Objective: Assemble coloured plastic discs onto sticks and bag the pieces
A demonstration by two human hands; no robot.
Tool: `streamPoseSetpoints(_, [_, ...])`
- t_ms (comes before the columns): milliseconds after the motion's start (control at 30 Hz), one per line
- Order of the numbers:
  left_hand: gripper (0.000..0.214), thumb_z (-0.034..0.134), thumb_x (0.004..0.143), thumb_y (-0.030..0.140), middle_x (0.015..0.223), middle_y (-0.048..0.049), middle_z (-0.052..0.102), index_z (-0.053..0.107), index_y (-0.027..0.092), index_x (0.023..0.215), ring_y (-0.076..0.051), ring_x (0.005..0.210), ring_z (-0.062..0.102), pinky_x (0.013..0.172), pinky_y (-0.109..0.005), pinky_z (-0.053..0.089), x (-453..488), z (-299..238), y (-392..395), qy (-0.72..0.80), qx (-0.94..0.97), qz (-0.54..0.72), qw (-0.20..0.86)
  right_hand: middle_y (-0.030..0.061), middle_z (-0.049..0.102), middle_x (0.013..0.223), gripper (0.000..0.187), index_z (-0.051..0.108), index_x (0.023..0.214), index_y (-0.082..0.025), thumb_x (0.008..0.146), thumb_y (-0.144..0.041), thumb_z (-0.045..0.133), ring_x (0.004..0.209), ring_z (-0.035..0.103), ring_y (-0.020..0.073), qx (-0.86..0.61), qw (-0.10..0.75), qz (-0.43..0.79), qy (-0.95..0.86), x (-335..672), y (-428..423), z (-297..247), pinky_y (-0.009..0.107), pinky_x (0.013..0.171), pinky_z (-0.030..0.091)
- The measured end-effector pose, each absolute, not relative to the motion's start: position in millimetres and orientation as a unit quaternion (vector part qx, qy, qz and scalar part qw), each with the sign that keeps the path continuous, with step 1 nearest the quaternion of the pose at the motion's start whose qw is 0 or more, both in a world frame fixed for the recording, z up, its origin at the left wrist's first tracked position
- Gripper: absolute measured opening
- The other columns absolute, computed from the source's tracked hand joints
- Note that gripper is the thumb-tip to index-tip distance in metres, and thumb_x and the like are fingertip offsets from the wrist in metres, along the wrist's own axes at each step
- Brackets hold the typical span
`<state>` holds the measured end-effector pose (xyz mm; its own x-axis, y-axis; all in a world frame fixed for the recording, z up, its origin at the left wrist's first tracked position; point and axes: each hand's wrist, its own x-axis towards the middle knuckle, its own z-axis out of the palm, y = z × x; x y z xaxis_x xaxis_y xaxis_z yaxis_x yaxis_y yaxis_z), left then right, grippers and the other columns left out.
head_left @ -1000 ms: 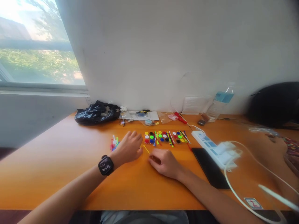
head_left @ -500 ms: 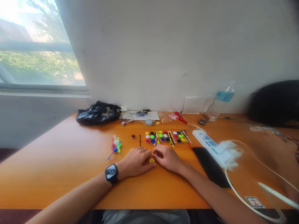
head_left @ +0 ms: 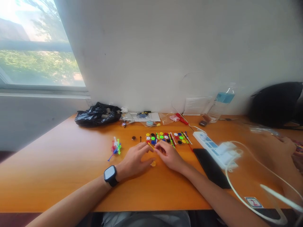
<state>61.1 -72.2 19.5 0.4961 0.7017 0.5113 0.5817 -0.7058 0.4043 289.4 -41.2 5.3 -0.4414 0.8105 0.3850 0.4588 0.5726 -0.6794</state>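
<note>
My right hand (head_left: 167, 155) pinches the near end of a small yellow arrow-shaped plastic stick (head_left: 151, 145), which slants up to the left. My left hand (head_left: 134, 159), with a watch on its wrist, is open with thumb and fingers apart, its fingertips close to the stick. By the left thumb lies a yellow disc (head_left: 153, 163) on the table. Beyond the hands are a dark disc (head_left: 133, 138) and a black arrow stick (head_left: 140, 139). Rows of coloured discs (head_left: 161, 136) and arrow sticks lie behind my right hand. An assembled spinner-like cluster (head_left: 115, 148) sits to the left.
A white power strip (head_left: 208, 143) with plugs and cables, and a black flat object (head_left: 210, 167), lie right. Along the wall are a black plastic bag (head_left: 98, 115), small packets and a water bottle (head_left: 220, 105). Another person's blurred hand (head_left: 281, 151) is at far right.
My left hand has opened and drawn back slightly from the yellow disc. The yellow arrow stick now shows between my hands. The view has shifted slightly.
</note>
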Motion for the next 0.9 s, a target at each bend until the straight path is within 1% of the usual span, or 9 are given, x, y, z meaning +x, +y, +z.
streamPoseSetpoints(67, [0.02,0.064,0.098,0.028,0.114,-0.0068,0.07,0.066,0.024,0.118,-0.021,0.101,0.065,0.089,-0.035,0.052,60.0,26.3,-72.6,0.362,0.853,0.369,0.068,0.0033,0.067,0.092,0.016,0.062,0.096,-0.021,0.104,-0.034,0.056,0.082,0.06,0.0184,-0.383,0.363,0.286,-0.8,288.6,-41.8,5.9,0.031,0.075,0.047])
streamPoseSetpoints(133, [0.024,0.058,0.101,0.022,0.125,-0.008,0.069,0.067,0.026,0.123,-0.023,0.111,0.062,0.098,-0.039,0.051,58.2,29.7,-71.1,0.347,0.855,0.382,0.052,0.0029,0.066,0.092,0.018,0.06,0.098,-0.022,0.105,-0.038,0.055,0.083,0.063,0.0188,-0.371,0.367,0.333,-0.785,287.9,-43.0,5.6,0.031,0.076,0.049])
streamPoseSetpoints(233, [0.029,0.057,0.102,0.02,0.136,-0.0074,0.067,0.067,0.028,0.128,-0.025,0.12,0.06,0.103,-0.043,0.05,55.1,28.4,-66.7,0.335,0.858,0.388,0.036,0.0018,0.064,0.091,0.02,0.059,0.1,-0.022,0.104,-0.042,0.057,0.082,0.064,0.0184,-0.353,0.369,0.392,-0.765,287.3,-44.4,4.0,0.031,0.076,0.051])
streamPoseSetpoints(300, [0.026,0.058,0.103,0.024,0.132,-0.0066,0.071,0.069,0.028,0.126,-0.024,0.116,0.061,0.102,-0.043,0.05,53.4,26.0,-64.1,0.331,0.863,0.38,0.034,0.0013,0.063,0.09,0.021,0.059,0.099,-0.022,0.104,-0.043,0.058,0.08,0.063,0.0176,-0.345,0.371,0.411,-0.757,287.1,-44.6,3.3,0.031,0.076,0.051])
streamPoseSetpoints(400, [0.021,0.058,0.104,0.029,0.111,-0.0059,0.077,0.073,0.027,0.118,-0.022,0.098,0.064,0.089,-0.039,0.051,51.7,23.5,-62.3,0.338,0.869,0.359,0.039,0.0013,0.063,0.09,0.02,0.061,0.097,-0.022,0.102,-0.042,0.061,0.081,0.061,0.017,-0.344,0.379,0.419,-0.75,286.6,-44.1,5.0,0.031,0.078,0.051])
streamPoseSetpoints(467, [0.021,0.059,0.104,0.031,0.101,-0.0061,0.077,0.074,0.026,0.116,-0.021,0.089,0.062,0.082,-0.036,0.05,51.4,22.9,-62.2,0.35,0.867,0.354,0.041,0.0018,0.065,0.091,0.02,0.063,0.096,-0.021,0.1,-0.041,0.065,0.083,0.062,0.0173,-0.344,0.384,0.419,-0.748,285.9,-43.8,7.4,0.031,0.08,0.05])
streamPoseSetpoints(567, [0.022,0.058,0.104,0.032,0.097,-0.0064,0.076,0.075,0.024,0.116,-0.021,0.087,0.061,0.081,-0.035,0.049,51.8,22.9,-62.5,0.36,0.862,0.352,0.052,0.0026,0.068,0.093,0.02,0.065,0.094,-0.02,0.097,-0.04,0.069,0.087,0.063,0.0179,-0.337,0.389,0.425,-0.745,284.4,-43.8,9.7,0.031,0.084,0.051])
streamPoseSetpoints(733, [0.022,0.055,0.105,0.029,0.092,-0.0057,0.075,0.075,0.022,0.103,-0.018,0.082,0.063,0.081,-0.032,0.05,53.4,21.1,-61.7,0.357,0.867,0.335,0.092,0.004,0.069,0.096,0.021,0.066,0.095,-0.02,0.095,-0.04,0.072,0.092,0.065,0.019,-0.331,0.383,0.438,-0.743,282.9,-44.8,9.3,0.033,0.089,0.052])
streamPoseSetpoints(900, [0.017,0.059,0.102,0.027,0.089,-0.0043,0.073,0.075,0.022,0.098,-0.016,0.08,0.065,0.08,-0.029,0.051,53.4,15.7,-59.2,0.378,0.847,0.355,0.118,0.0028,0.065,0.089,0.028,0.065,0.102,-0.02,0.1,-0.047,0.062,0.079,0.061,0.0172,-0.367,0.369,0.43,-0.738,284.6,-43.3,9.4,0.031,0.076,0.051])
